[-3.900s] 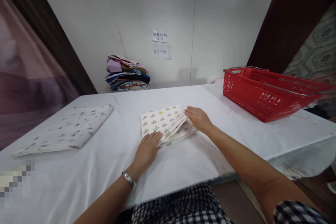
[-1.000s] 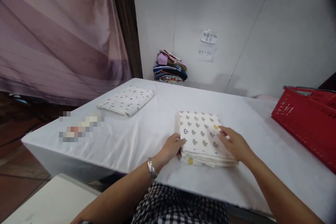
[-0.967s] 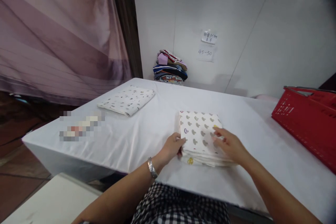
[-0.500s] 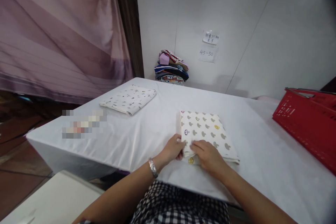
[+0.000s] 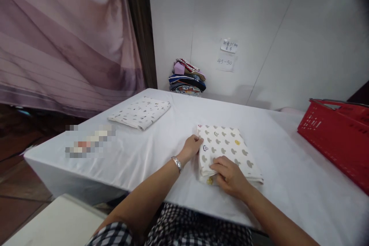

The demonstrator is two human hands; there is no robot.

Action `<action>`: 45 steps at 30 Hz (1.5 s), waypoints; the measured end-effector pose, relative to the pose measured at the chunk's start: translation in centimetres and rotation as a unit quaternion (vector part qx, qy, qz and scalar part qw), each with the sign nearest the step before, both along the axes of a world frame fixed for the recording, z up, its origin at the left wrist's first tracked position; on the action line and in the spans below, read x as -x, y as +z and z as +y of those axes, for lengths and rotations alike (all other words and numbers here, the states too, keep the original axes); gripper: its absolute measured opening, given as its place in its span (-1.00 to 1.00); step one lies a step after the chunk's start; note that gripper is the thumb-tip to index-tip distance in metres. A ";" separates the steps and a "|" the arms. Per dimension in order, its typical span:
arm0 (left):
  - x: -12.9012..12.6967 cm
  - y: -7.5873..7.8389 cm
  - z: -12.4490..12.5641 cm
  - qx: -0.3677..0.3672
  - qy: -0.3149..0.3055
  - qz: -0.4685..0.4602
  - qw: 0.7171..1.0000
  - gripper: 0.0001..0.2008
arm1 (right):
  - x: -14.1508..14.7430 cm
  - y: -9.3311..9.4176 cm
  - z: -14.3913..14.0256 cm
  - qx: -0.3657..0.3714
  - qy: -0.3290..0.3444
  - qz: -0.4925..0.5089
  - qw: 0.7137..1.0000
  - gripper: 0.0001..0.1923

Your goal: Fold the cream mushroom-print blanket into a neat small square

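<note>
Folded cloth on surface, left of basket. Left hand, farther from basket, pinching side edge; right hand, nearer, seemingly pinching front edge. Likely edge-straightening; next move calls for evened layers.

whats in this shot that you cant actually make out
All in the head view:
Red shopping basket: cut off by the right edge; inside hidden by its wall.
Item on the table, left side: blurred by pixelation.
Fabric pile: base hidden behind the table.
Mushroom-print cloth: near edge partly covered by the right hand.
</note>
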State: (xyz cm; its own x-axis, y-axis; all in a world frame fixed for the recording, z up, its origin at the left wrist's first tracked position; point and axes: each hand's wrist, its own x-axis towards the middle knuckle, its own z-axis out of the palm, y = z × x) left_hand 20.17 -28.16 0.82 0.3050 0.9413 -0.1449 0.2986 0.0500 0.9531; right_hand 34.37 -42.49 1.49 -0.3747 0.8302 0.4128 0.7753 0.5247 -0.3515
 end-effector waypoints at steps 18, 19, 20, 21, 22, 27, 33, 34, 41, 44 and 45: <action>-1.7 -1.1 0.4 -0.334 -0.171 0.243 0.895 -0.51 | -1.8 1.9 0.3 0.104 0.002 0.149 0.983 -0.80; -1.8 -1.2 0.3 -0.331 -0.185 0.266 0.886 -0.51 | -2.7 2.1 0.6 0.083 -0.022 0.165 0.983 -0.78; -1.8 -1.3 0.2 -0.332 -0.190 0.282 0.880 -0.51 | -3.8 2.2 0.9 0.055 -0.058 0.169 0.982 -0.75; -1.8 -1.3 0.2 -0.336 -0.188 0.294 0.875 -0.50 | -4.8 2.2 1.2 0.030 -0.104 0.159 0.981 -0.72; -1.7 -1.4 0.2 -0.341 -0.188 0.302 0.870 -0.49 | -5.9 1.9 1.5 0.017 -0.149 0.133 0.980 -0.68; -1.4 -1.6 0.5 -0.339 -0.189 0.299 0.872 -0.49 | -9.0 -0.9 2.1 0.135 -0.247 -0.035 0.959 -0.42; -1.1 -2.2 0.9 -0.302 -0.179 0.208 0.913 -0.50 | -10.1 -1.7 1.7 0.165 -0.239 0.054 0.955 -0.44; -1.0 -2.1 1.2 -0.295 -0.168 0.195 0.920 -0.51 | -10.4 -1.7 1.5 0.166 -0.256 0.093 0.948 -0.45; -1.7 -0.4 6.3 -0.242 -0.041 0.179 0.953 -0.46 | -11.4 -2.6 -1.7 0.213 -0.378 0.320 0.842 -0.35; -2.5 0.0 9.0 -0.178 -0.057 0.165 0.968 -0.43 | -11.0 -3.0 -2.8 0.226 -0.380 0.348 0.827 -0.28; -2.7 0.0 9.8 -0.158 -0.071 0.158 0.972 -0.44 | -10.9 -3.1 -3.0 0.234 -0.375 0.349 0.826 -0.26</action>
State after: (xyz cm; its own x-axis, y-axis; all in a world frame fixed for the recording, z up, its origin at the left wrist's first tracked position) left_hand 22.88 -18.40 0.85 0.4223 0.9057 0.0377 0.5609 -0.2937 0.7741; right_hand 45.24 -45.46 -1.60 0.5116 0.8507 -0.1208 0.3443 -0.3317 -0.8783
